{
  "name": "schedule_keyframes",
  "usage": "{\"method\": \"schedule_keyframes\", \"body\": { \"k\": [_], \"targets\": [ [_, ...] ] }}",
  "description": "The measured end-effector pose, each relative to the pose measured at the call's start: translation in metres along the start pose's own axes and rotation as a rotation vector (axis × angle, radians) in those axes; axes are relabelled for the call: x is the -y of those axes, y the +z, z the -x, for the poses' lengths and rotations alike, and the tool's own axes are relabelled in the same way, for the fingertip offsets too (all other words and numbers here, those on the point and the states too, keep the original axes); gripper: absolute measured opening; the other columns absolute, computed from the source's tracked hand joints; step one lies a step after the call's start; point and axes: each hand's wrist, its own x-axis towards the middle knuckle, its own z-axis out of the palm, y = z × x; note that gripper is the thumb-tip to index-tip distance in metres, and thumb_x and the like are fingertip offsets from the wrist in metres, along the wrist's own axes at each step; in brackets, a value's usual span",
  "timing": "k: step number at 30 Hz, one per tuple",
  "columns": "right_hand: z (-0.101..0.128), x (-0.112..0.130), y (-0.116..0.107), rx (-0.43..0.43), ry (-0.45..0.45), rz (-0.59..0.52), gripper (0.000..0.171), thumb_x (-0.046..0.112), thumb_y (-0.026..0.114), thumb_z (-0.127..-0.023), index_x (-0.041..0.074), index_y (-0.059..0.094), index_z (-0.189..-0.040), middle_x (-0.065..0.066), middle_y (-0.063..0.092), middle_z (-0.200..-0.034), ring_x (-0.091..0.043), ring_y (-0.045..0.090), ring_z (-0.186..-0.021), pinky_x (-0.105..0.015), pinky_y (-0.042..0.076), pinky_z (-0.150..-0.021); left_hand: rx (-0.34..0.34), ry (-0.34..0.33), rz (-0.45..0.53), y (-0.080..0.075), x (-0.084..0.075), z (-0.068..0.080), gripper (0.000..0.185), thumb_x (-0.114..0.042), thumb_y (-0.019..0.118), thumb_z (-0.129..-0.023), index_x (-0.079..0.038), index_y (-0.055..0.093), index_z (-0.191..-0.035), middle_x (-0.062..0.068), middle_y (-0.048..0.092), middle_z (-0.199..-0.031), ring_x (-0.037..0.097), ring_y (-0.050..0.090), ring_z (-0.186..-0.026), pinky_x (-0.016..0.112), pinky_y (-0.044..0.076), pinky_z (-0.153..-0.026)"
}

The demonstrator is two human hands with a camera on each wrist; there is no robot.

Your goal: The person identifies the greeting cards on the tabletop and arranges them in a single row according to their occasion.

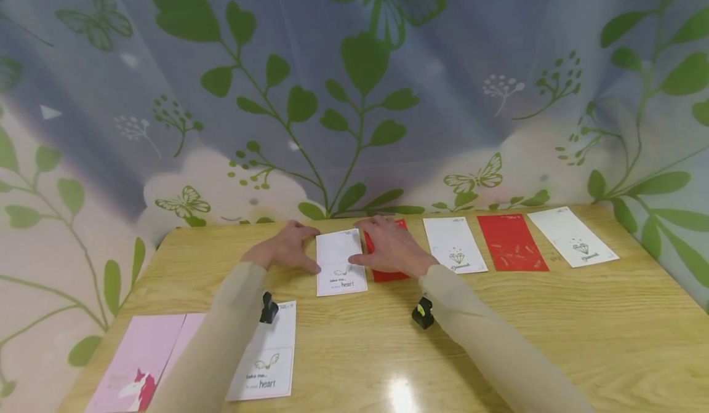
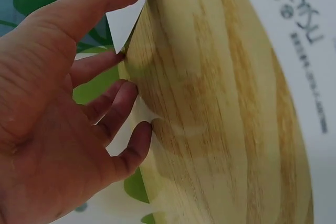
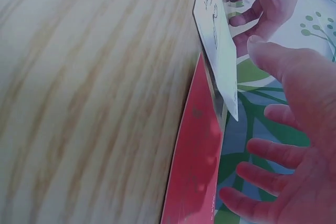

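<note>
Fingers of the left hand (image 1: 282, 248) are spread and nearly straight, thumb tip laid against the left edge of a white card (image 1: 340, 261) printed "heart"; nothing is clasped. The right hand (image 1: 391, 247) is likewise relaxed and open, its thumb met with the card's right edge, its fingers resting over a red card (image 1: 388, 274) lying just beside and partly beneath them. In the right wrist view the white card (image 3: 218, 40) is seen raised off the wood on one side, so it is judged to be mid-placement, squared between the two thumbs. The next move is judged to call for the card to be flattened and aligned with the row. Outward from the right fingers, a white diamond card (image 1: 454, 245), a second red card (image 1: 512, 242) and another white diamond card (image 1: 573, 236) are laid side by side. Nearer the elbows, a second "heart" card (image 1: 271, 364) and pink cards (image 1: 138, 364) are noted. All is borne by a glossy light wooden table (image 1: 554, 339), ceiling glare recorded. Behind it hangs a curtain (image 1: 354, 80) with green leaves and butterflies.
</note>
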Motion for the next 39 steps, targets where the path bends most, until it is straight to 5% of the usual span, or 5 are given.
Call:
{"method": "schedule_keyframes", "body": {
  "k": [10, 18, 25, 33, 39],
  "targets": [
    [-0.003, 0.002, 0.001, -0.076, 0.006, -0.196, 0.061, 0.037, 0.066, -0.099, 0.008, 0.049, -0.15, -0.014, 0.055, -0.15, -0.035, 0.052, -0.139, -0.051, 0.043, -0.115, -0.094, 0.039, 0.108, 0.004, -0.003, 0.007, 0.08, -0.022, 0.088, -0.078, -0.009, 0.042, -0.142, 0.025, 0.047, -0.143, 0.04, 0.047, -0.133, 0.057, 0.038, -0.116],
    [-0.009, 0.004, 0.006, -0.161, 0.072, -0.468, 0.042, 0.015, 0.063, -0.1, 0.006, 0.058, -0.14, -0.013, 0.07, -0.12, -0.025, 0.069, -0.104, -0.038, 0.059, -0.087, -0.174, 0.117, 0.196, 0.01, -0.002, 0.011, 0.079, -0.012, 0.088, -0.074, -0.004, 0.04, -0.136, 0.028, 0.05, -0.14, 0.042, 0.052, -0.13, 0.056, 0.042, -0.113],
    [-0.008, 0.01, 0.006, -0.205, 0.158, -0.676, 0.03, 0.007, 0.062, -0.099, 0.01, 0.065, -0.128, -0.013, 0.068, -0.105, -0.032, 0.072, -0.073, -0.036, 0.061, -0.062, -0.168, 0.054, 0.387, 0.007, -0.008, 0.016, 0.067, -0.008, 0.08, -0.084, -0.011, 0.042, -0.138, 0.018, 0.056, -0.131, 0.031, 0.067, -0.112, 0.04, 0.056, -0.09],
    [-0.005, 0.012, 0.003, -0.258, 0.154, -0.769, 0.028, 0.003, 0.063, -0.097, 0.011, 0.068, -0.123, -0.015, 0.068, -0.1, -0.036, 0.072, -0.071, -0.044, 0.062, -0.062, -0.206, 0.084, 0.476, 0.003, -0.011, 0.022, 0.064, -0.004, 0.076, -0.087, -0.016, 0.044, -0.141, 0.015, 0.055, -0.117, 0.029, 0.068, -0.103, 0.034, 0.058, -0.079],
    [-0.002, 0.012, 0.001, -0.246, 0.175, -0.798, 0.028, 0.003, 0.064, -0.097, 0.012, 0.068, -0.123, -0.014, 0.067, -0.102, -0.039, 0.072, -0.074, -0.045, 0.063, -0.063, -0.21, 0.102, 0.551, 0.003, -0.012, 0.027, 0.057, -0.003, 0.073, -0.091, -0.014, 0.045, -0.14, 0.016, 0.054, -0.114, 0.029, 0.07, -0.097, 0.04, 0.062, -0.079]
  ]
}}
